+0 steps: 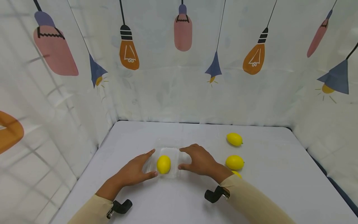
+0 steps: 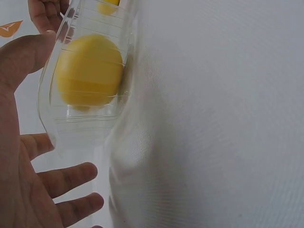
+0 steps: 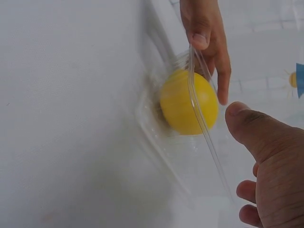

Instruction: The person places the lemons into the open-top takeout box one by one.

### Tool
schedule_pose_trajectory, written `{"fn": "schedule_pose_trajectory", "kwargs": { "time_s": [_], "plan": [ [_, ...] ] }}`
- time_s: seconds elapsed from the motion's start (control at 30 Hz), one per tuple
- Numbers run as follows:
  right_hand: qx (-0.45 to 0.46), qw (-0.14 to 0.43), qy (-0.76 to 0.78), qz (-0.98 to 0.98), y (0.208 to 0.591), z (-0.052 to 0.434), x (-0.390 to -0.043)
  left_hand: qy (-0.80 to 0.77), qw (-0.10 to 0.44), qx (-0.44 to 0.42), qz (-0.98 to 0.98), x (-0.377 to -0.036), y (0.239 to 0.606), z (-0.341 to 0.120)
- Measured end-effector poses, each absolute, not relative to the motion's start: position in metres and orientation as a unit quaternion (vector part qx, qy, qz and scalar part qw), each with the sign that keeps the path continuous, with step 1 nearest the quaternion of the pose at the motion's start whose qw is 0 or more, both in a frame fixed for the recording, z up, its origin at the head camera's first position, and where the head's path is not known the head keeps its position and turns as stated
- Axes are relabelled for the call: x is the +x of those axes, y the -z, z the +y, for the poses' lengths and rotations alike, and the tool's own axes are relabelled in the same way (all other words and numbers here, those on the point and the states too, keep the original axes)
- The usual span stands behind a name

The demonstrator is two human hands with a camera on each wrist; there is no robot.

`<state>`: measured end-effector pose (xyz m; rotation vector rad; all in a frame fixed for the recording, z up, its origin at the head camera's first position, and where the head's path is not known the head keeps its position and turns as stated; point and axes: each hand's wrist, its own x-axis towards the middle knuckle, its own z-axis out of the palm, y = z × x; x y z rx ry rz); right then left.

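Clear plastic container [image 1: 174, 155] with one yellow lemon [image 1: 163, 164] in it.
The container sits on the white surface [image 1: 167, 202]; its thin walls look light and springy, likely to buckle or crack if squeezed hard, and smooth enough to slip. The lemon inside looks firm and waxy, probably heavier than the shell, and could roll if the container tipped. The left hand [image 1: 136, 169] is spread wide at the container's left side, gripping nothing; whether its fingertips touch the plastic I cannot tell. The right hand [image 1: 199, 160], thumb and fingers parted, is just beside the container's right side, holding nothing. The best hold, I judge, is both opposite edges at once, lightly and level. More lemons [image 1: 234, 139] lie to the container's right.
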<state>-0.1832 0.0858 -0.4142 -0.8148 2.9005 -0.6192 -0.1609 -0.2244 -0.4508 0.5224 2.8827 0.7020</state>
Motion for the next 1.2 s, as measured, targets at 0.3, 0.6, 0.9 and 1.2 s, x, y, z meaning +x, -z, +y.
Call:
{"fn": "schedule_pose_trajectory", "kwargs": {
  "time_s": [0.3, 0.6, 0.9, 1.2],
  "plan": [
    [-0.251, 0.025, 0.202, 0.946, 0.416, 0.102, -0.181, -0.232, 0.063, 0.176, 0.955, -0.161, 0.452, -0.225],
    [-0.226, 0.022, 0.201, 0.953, 0.411, 0.12, -0.175, -0.232, 0.061, 0.177, 0.955, -0.161, 0.452, -0.224],
    [-0.196, 0.016, 0.206, 0.959, 0.41, 0.143, -0.174, -0.23, 0.062, 0.175, 0.955, -0.161, 0.452, -0.224],
    [-0.181, 0.018, 0.222, 0.958, 0.413, 0.166, -0.171, -0.231, 0.065, 0.176, 0.955, -0.162, 0.454, -0.225]
  ]
}}
